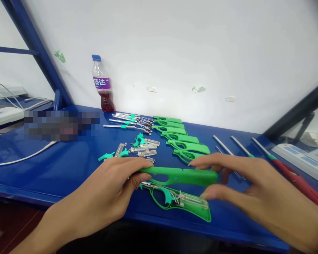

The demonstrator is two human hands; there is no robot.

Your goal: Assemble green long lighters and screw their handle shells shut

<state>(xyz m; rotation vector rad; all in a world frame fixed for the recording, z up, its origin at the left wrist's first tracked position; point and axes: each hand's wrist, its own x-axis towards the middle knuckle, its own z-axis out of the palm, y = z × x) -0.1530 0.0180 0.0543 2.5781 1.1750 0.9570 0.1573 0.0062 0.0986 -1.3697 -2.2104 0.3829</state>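
Note:
My left hand (pixel 116 190) pinches the narrow end of an upper green lighter shell half (pixel 185 176). My right hand (pixel 235 180) curls around the wide end of that half, its thumb low by the fuel tank. Just beneath lies the matching lower shell half (pixel 208 215), open side up. Inside it sit a clear fuel tank (pixel 194 201), a teal trigger (pixel 168 195) and thin wires. A metal tube runs left under my left fingers. The two halves are apart, the upper one tilted.
Several green shell halves (pixel 188 137) lie in a row behind. Metal tubes with wires (pixel 122 126), teal triggers (pixel 106 156) and clear tanks (pixel 147 153) lie leftward. A drink bottle (pixel 102 84) stands by the wall. Red lighters (pixel 296 176) and a power strip (pixel 302 160) are rightward.

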